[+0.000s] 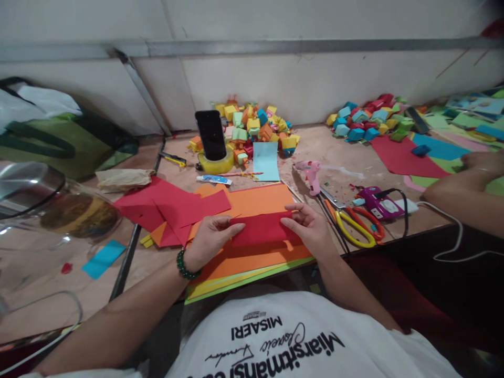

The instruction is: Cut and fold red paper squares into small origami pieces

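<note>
A strip of red paper (260, 231) is stretched level between my two hands, its top edge towards the wall. My left hand (214, 236), with a green bead bracelet at the wrist, pinches the strip's left end between thumb and fingers. At the other end, my right hand (309, 226) grips it the same way, thumb on top. Beneath lies a stack of orange paper (252, 265), with yellow and green sheets showing at its near edge. Several red paper pieces (177, 207) spread out left of the stack.
Glue gun (313, 176), scissors (354, 228) and purple power adapter (380, 203) lie to the right. Behind are a phone (210, 134) on a tape roll (216, 161) and heaped paper cubes (252, 126). A glass jar (74, 207) is at left; another person's arm (468, 194) rests at right.
</note>
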{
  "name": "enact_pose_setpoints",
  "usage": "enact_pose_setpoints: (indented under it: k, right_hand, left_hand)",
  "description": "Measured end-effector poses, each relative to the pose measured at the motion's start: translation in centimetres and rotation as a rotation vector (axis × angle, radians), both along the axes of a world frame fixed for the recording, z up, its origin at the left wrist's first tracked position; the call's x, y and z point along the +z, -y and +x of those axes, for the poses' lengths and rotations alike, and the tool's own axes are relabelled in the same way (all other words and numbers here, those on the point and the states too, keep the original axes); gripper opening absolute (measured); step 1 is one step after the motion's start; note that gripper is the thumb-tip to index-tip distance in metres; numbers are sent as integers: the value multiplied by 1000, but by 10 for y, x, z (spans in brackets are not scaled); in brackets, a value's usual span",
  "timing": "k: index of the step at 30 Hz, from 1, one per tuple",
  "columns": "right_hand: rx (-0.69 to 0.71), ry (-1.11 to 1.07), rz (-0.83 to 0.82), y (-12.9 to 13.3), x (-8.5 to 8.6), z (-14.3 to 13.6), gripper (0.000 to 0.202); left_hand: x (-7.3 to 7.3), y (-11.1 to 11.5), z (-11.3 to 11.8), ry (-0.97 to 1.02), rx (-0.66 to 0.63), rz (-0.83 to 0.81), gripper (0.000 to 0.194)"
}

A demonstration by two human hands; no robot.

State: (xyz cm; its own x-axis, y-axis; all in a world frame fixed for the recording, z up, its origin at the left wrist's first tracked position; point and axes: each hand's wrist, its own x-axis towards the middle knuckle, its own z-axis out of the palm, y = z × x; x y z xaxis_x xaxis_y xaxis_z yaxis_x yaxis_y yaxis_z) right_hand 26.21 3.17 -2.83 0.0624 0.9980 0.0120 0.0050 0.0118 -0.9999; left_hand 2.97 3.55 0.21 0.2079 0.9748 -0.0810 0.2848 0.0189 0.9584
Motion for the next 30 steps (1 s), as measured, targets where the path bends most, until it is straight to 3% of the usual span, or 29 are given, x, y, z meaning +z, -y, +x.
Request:
enact_pose_setpoints:
  k: [7, 15, 30]
  right_hand:
    - [-76, -77, 9, 2, 11, -7, 45]
    - [-130, -138, 34, 1, 9, -6, 42]
    - [-174, -145, 83, 0, 2, -2, 33]
  left_hand:
    - [11, 5, 1, 6, -6, 25, 41]
    - [2, 4, -2, -30, -11, 92, 37]
    - [1, 7, -2, -61, -16, 172, 36]
